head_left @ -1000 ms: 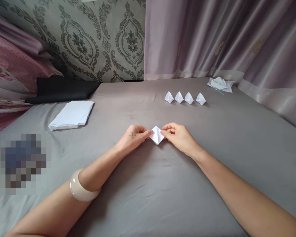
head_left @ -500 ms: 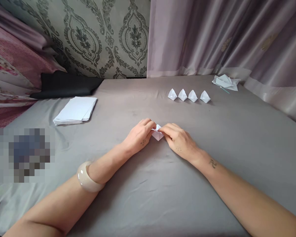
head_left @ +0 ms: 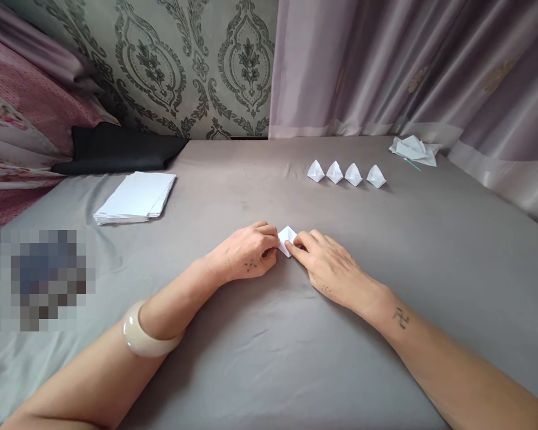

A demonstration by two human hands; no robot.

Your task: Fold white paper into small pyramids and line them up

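A small folded white paper piece lies on the grey sheet in the middle of the bed. My left hand is curled, its fingertips pinching the paper's left side. My right hand lies flatter, and its fingertips press on the paper's right side. Most of the paper is hidden under the fingers; only a small pointed part shows between them.
Several finished folded paper shapes stand in a row farther back. A stack of white sheets lies at the left, a black cloth behind it. Crumpled paper scraps sit by the curtain at the back right.
Both hands have closed in over the paper and flattened it; it showed as an open diamond a second ago and is now mostly covered and smaller.
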